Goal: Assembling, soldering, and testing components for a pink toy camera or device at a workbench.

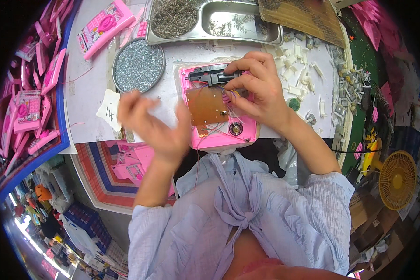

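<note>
A pink plastic toy housing (250,129) lies open at the table's near edge, its inside facing up. In it are a brown circuit board (205,106), a round speaker (235,129) and thin coloured wires. Across its far end sits a long black plastic part (198,75). My right hand (261,86) is closed with its fingertips on the right end of that part, beside the wires. To the left of the housing, my left hand (156,123) is raised, slightly blurred, with thumb and fingers apart and nothing in it.
A round dish of small silvery screws (139,65) stands left of the housing. Beyond it is a metal tray (226,39) of small metal parts. White plastic pieces (299,77) lie scattered at right. Pink toy housings (28,109) fill a blue-edged bin at far left.
</note>
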The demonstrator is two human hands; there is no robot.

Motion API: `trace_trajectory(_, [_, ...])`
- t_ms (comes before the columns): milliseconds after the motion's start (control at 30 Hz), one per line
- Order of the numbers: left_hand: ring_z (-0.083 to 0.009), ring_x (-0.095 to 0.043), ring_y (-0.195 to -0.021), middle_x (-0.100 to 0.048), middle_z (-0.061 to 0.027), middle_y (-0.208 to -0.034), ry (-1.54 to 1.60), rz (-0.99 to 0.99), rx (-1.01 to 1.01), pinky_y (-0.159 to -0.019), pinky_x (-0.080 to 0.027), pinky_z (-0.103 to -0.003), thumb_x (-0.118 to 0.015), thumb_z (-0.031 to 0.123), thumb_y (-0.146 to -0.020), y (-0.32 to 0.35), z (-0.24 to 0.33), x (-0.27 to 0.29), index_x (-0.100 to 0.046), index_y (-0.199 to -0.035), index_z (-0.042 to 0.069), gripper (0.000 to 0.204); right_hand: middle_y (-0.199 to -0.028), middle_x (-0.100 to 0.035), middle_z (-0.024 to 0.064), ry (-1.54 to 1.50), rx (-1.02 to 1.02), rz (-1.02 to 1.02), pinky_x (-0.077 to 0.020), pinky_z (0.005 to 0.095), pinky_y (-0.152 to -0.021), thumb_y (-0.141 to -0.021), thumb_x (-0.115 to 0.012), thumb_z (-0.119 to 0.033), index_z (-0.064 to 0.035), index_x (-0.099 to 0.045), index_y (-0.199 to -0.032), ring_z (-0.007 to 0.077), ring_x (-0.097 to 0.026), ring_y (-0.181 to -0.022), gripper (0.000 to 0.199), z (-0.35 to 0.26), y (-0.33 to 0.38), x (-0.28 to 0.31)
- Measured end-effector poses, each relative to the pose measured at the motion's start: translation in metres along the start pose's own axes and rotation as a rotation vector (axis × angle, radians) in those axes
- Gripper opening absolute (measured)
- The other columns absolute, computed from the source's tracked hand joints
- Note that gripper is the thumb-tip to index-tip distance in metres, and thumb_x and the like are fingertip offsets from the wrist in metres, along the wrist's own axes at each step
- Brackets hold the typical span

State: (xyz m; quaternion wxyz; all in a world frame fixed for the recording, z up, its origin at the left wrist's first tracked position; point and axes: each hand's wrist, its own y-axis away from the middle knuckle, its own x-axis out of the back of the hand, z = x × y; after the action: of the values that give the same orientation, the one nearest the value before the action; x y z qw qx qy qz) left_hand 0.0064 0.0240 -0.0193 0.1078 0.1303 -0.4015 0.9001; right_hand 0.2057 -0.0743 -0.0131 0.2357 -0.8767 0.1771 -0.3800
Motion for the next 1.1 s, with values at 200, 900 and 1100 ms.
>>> trace_trajectory(200, [-0.0138,-0.065,-0.082,-0.066,-0.0094,-0.100,0.262,-0.657,0.463,-0.074,-0.054,-0.029,-0.064,-0.003,-0.092,-0.019,0.036,-0.014,-0.066,-0.116,-0.001,0.024,-0.112,-0.068,0.0021,-0.135,-0.142,0.024,-0.0433,0.0404,-0.095,-0.069,-0.078,-0.006,-0.0097,-0.072,-0.085,0.0278,-0.051,-0.111,0.018,-0.003,0.004,0.010])
trace_trajectory(900, [-0.0108,-0.069,-0.075,-0.070,-0.0061,-0.089,0.364,-0.817,0.634,-0.067,-0.057,-0.024,-0.067,-0.003,-0.093,-0.029,0.030,-0.013,-0.069,-0.102,-0.004,0.009,-0.116,-0.067,0.0173,-0.467,-0.901,1.142,-0.0547,0.0391,-0.090,-0.098,-0.067,-0.014,0.0058,-0.057,-0.130,0.0257,-0.066,-0.100,0.039,0.040,0.215,0.275])
trace_trajectory(1100, [-0.0118,-0.068,-0.065,-0.069,-0.0071,-0.081,0.306,-0.748,0.470,-0.057,-0.053,-0.024,-0.071,-0.001,-0.088,-0.017,0.026,-0.023,-0.070,-0.096,-0.001,0.008,-0.098,-0.060,0.0136,-0.374,-0.810,1.338,-0.0506,0.0403,-0.076,-0.105,-0.056,-0.027,0.0002,-0.054,-0.136,0.0231,-0.054,-0.079,0.041,0.089,0.227,0.313])
